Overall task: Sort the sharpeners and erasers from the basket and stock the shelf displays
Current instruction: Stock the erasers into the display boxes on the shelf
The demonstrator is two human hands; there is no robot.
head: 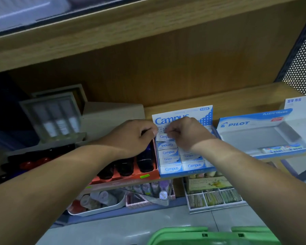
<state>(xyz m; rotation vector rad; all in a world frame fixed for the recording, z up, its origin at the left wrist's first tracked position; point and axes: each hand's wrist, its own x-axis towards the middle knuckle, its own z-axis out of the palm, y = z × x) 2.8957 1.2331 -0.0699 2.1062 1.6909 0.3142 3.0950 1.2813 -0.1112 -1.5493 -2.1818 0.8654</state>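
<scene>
**Stocking status**

Both my grips are at the rear of the Campus display box (pixel 187 173). The box sits on the wooden shelf (pixel 237 101), between a red tray (pixel 145 175) of dark items and a Pilot display box (pixel 254 124).

My left grip (pixel 131 137) has its fingers curled, with thumb and forefinger pinching the left corner of a Campus eraser (pixel 162 137) in the rearmost row. My right grip (pixel 185 135) curls over the same eraser's right end, fingers closed on it.

The eraser lies flat, label up, just behind the stocked erasers (pixel 171 168) that fill the box to its front wall.

A few Pilot erasers (pixel 281 149) lie along the front edge of the Pilot display box.

The green basket (pixel 210 236) shows at the bottom edge of the view, well apart from both grips. Its contents are hidden.
</scene>
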